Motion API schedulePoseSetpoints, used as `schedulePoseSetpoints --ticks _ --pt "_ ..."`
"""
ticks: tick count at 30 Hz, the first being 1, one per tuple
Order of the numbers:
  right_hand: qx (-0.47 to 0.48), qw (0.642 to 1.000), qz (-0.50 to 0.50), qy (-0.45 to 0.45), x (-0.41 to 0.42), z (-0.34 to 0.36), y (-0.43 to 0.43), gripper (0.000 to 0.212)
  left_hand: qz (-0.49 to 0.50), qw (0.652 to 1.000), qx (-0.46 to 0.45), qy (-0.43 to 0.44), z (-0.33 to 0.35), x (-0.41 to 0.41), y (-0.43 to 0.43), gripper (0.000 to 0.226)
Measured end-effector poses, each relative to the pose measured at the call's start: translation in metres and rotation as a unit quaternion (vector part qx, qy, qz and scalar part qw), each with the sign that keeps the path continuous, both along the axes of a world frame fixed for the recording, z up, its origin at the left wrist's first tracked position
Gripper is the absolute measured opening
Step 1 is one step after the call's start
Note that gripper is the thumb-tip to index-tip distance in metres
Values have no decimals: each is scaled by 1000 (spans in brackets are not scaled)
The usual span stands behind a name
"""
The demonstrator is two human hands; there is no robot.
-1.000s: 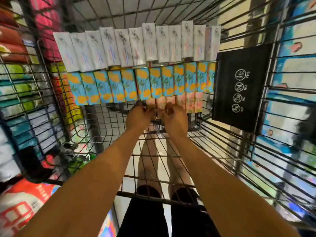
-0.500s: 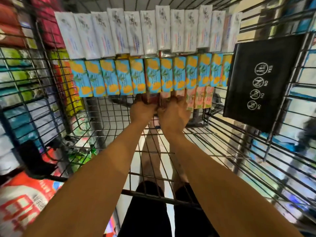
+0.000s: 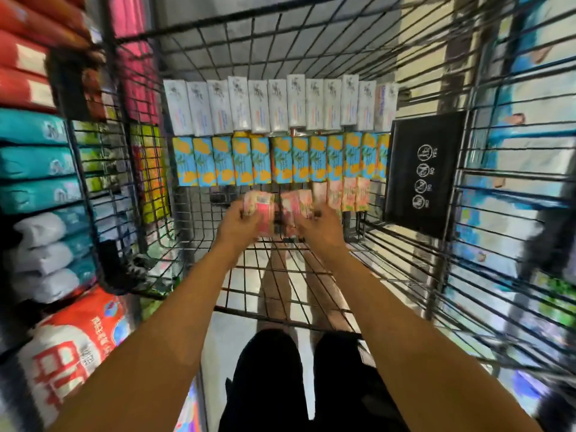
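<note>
Your left grip [image 3: 240, 226] is curled round a pink pack [image 3: 259, 207], and your right grip [image 3: 321, 229] holds a second pink pack [image 3: 296, 207] just beside it. Both packs are raised above the cart [image 3: 405, 254] floor, near the middle. They sit just left of the short pink row [image 3: 346, 194], which stands along the near edge of the blue row [image 3: 249, 160]. The white row [image 3: 268, 104] lies farther back and the black sign [image 3: 424, 173] hangs on the right wall. The packs are blurred, so you cannot read the print or see exactly how the fingers sit. They look small and light, wrapped in glossy film that is likely slick and gives a little under pressure. Take each one across its long sides, thumb on one face and fingers on the other, and squeeze only lightly. To extend the pink row leftward, stand each pack upright, touching its neighbour, so that it doesn't tip through the wire.
</note>
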State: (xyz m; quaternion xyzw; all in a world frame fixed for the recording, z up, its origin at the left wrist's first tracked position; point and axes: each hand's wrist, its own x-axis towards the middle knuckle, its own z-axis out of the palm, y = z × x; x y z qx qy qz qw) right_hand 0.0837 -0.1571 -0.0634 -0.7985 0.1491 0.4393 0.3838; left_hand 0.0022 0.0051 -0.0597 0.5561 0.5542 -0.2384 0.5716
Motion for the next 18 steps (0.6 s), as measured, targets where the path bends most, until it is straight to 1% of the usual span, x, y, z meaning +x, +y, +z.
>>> schedulePoseSetpoints --ticks 2,3,4,5,7,8,11,13,14,15,17,18 --pt "48 998 -42 18 4 28 -11 12 15 999 -17 -23 27 -3 -2 15" --pt "61 997 -51 24 6 41 -17 11 25 999 -20 -35 42 -3 -4 17" --pt "67 996 -55 32 9 55 -22 20 37 998 -23 -42 58 -3 -5 18" --pt "70 996 -49 35 12 69 -28 25 51 997 -24 -52 73 -5 -5 18" --pt "66 997 -20 26 19 97 -37 13 69 994 -32 -73 102 -11 -8 16" --pt "62 998 -6 20 23 109 -41 11 71 994 -33 -80 116 -16 -10 16" --pt "91 996 13 19 28 151 -49 21 124 985 -39 -118 167 -32 -16 16" --pt "106 994 29 20 27 167 -53 16 154 976 -74 -134 190 -40 -18 18" --pt "113 993 37 20 25 178 -54 17 177 969 -91 -149 203 -46 -20 20" --pt "123 991 48 23 23 190 -55 24 209 957 -107 -168 218 -52 -22 22" --pt "153 986 59 27 19 207 -56 39 295 926 -125 -199 241 -64 -26 32" --pt "165 984 67 25 17 219 -54 41 333 909 -132 -215 254 -70 -28 35"
